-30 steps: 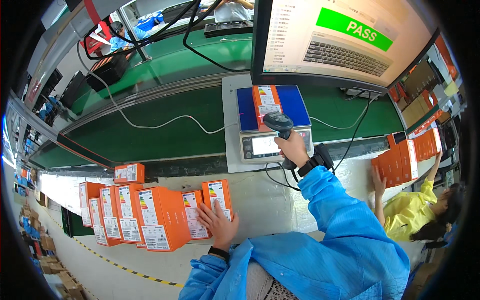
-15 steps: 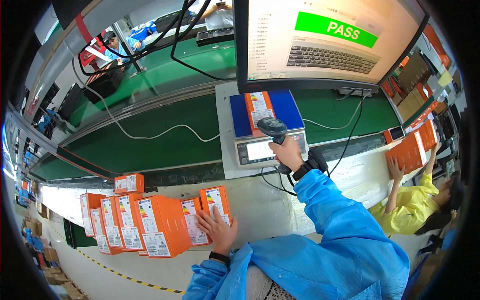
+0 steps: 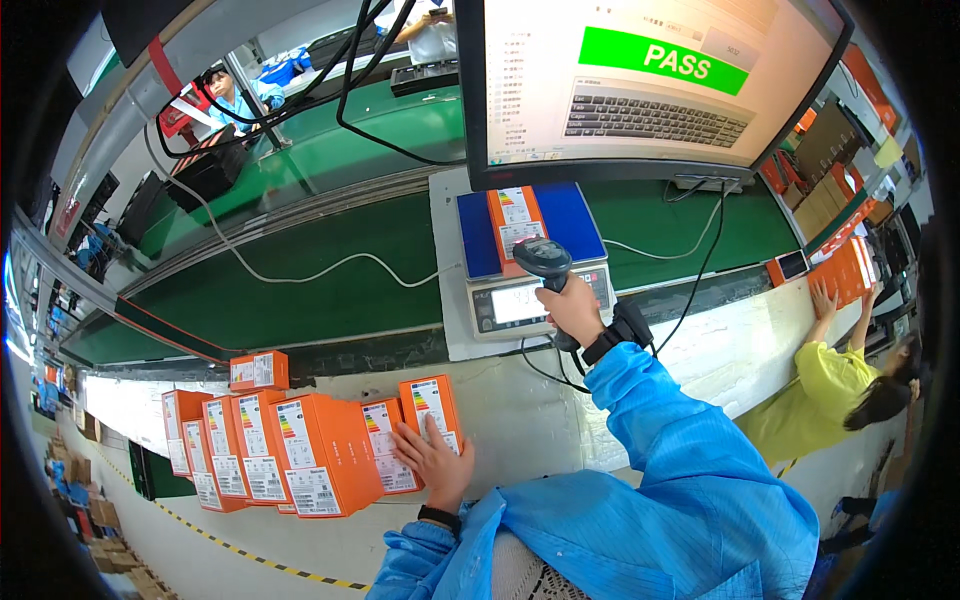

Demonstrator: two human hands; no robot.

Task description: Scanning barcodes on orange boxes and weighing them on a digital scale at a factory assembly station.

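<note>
Black barcode scanner is clamped in the right hand; just beyond that grip, an orange carton lies on a digital scale. The left hand, splayed, touches a second carton.

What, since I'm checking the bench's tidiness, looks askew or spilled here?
Only the row of orange boxes that the left hand touches looks uneven: the boxes stand staggered, and a smaller box sits behind them. No spill shows.

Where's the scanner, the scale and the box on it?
Scanner [image 3: 543, 257]: head view, on its dark head.
Scale [image 3: 577, 222]: head view, on its blue plate.
Orange box [image 3: 516, 213]: head view, on its labelled face.
</note>
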